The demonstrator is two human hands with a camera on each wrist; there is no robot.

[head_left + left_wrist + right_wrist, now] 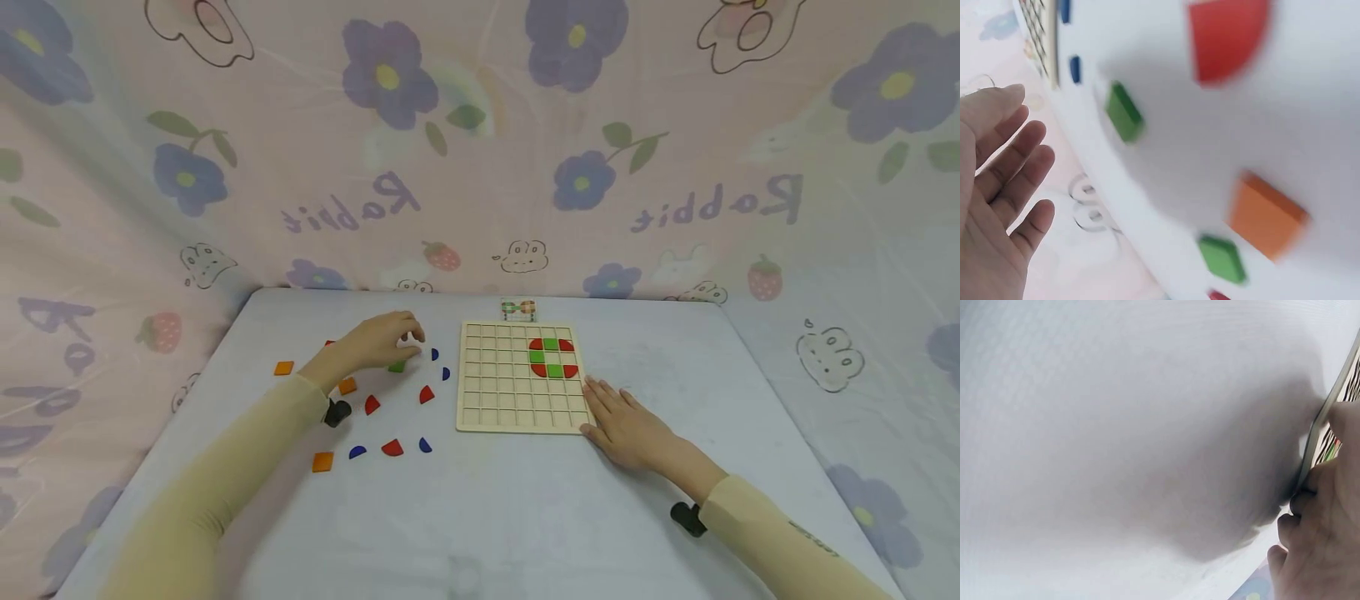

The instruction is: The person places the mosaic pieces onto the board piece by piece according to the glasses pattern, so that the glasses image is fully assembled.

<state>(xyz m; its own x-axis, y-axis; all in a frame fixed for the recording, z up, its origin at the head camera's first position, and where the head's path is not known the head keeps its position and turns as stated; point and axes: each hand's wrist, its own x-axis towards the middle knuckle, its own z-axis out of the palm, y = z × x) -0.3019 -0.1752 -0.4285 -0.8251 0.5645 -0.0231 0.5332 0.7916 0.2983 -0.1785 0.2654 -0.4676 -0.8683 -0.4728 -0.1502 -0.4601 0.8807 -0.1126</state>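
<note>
A wooden grid board [495, 402] lies flat on the table, with red quarter-rounds and green squares [554, 371] set as a ring in its upper right cells. My right hand [630, 425] rests at the board's right edge, fingers stretched out and thumb at the near corner. Left of the board, my left hand [378, 340] hovers with loosely bent fingers and nothing between them. In the left wrist view, a green square tile [1124, 112] lies on the table beside that hand. Two blue half-rounds [435, 355] lie between this hand and the board.
Loose pieces are scattered on the left: orange squares [322, 462], red quarter-rounds [392, 448] and blue half-rounds [357, 452]. A small pattern card [518, 310] is behind the board. Patterned cloth [465, 167] hangs around the white table [510, 517].
</note>
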